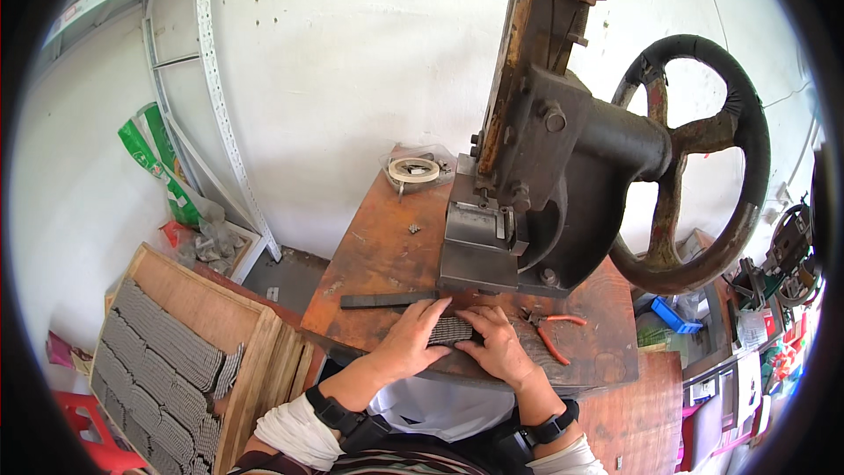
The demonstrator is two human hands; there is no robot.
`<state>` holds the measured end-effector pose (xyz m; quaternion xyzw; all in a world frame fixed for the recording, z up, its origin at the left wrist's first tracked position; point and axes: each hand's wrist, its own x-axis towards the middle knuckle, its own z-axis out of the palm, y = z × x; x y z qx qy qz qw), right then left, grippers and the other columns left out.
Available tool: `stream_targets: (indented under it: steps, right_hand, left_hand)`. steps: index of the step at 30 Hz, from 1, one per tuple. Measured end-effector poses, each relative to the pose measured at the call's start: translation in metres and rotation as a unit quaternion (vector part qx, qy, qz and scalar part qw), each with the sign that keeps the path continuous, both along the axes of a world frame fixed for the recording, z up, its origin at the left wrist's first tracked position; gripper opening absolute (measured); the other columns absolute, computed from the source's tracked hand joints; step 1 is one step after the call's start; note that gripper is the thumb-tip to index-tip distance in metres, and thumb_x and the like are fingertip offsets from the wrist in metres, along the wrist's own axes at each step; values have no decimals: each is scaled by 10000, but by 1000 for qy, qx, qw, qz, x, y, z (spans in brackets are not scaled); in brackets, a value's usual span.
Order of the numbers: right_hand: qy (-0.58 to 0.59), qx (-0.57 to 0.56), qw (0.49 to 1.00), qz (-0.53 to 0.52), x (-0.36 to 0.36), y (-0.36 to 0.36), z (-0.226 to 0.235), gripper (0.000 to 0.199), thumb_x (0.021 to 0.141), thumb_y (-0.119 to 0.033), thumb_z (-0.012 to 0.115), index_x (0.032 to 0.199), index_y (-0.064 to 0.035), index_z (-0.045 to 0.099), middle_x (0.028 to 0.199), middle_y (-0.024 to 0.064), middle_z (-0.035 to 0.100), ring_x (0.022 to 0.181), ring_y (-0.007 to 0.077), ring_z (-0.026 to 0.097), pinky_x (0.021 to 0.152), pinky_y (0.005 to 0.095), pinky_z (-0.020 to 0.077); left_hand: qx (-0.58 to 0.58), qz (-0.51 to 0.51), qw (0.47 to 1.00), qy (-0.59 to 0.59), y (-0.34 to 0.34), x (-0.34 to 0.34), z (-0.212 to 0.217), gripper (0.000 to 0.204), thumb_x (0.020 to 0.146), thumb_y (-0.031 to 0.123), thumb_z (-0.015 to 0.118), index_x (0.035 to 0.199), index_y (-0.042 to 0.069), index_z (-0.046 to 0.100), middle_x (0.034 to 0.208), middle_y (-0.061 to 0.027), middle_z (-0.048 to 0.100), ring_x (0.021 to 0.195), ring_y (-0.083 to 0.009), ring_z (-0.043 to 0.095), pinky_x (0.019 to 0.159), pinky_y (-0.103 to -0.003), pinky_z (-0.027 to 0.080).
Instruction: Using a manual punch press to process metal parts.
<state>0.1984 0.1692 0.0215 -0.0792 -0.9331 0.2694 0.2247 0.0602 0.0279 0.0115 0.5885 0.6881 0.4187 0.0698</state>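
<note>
Grey ridged stack (451, 331) between both hands (406, 342) (501, 347)

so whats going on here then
A person has both bare hands around a small block of grey ribbed pieces at the front of a wooden bench: left hand on its left end, right hand on its right. A dark flat bar lies by the left fingers, and orange-handled pliers lie to the right. Behind stands a heavy press, which neither hand touches. On the left, a wooden tray holds rows of similar-looking grey pieces.
</note>
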Motion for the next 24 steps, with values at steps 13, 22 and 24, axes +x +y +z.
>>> stream_targets:
  steps: [13, 22, 24]
  right_hand:
    - [74, -75, 990, -95, -4, -3, 67, 472, 651, -76, 769, 1085, -70, 584, 883, 118, 646, 663, 212, 624, 629, 320, 521]
    - [75, 141, 938, -308, -59, 44, 82, 390, 676, -164, 765, 988, -52, 559, 910, 137, 635, 756, 344, 644, 638, 421, 519]
    - [67, 197, 924, -322, -57, 40, 86, 344, 692, -152, 741, 976, -69, 566, 883, 120, 618, 711, 321, 643, 592, 407, 515]
  left_hand:
    - [175, 21, 982, -63, 12, -29, 49, 499, 604, 94, 814, 1061, 21, 627, 996, -135, 612, 917, -279, 600, 796, -346, 485]
    - [194, 111, 975, -5, 118, -83, 41, 485, 601, 174, 821, 1040, 47, 660, 1058, -136, 563, 989, -311, 556, 876, -393, 453]
    - [204, 127, 969, 52, 123, -82, 46, 507, 594, 200, 826, 1050, 57, 657, 1072, -144, 563, 1018, -321, 536, 903, -404, 429]
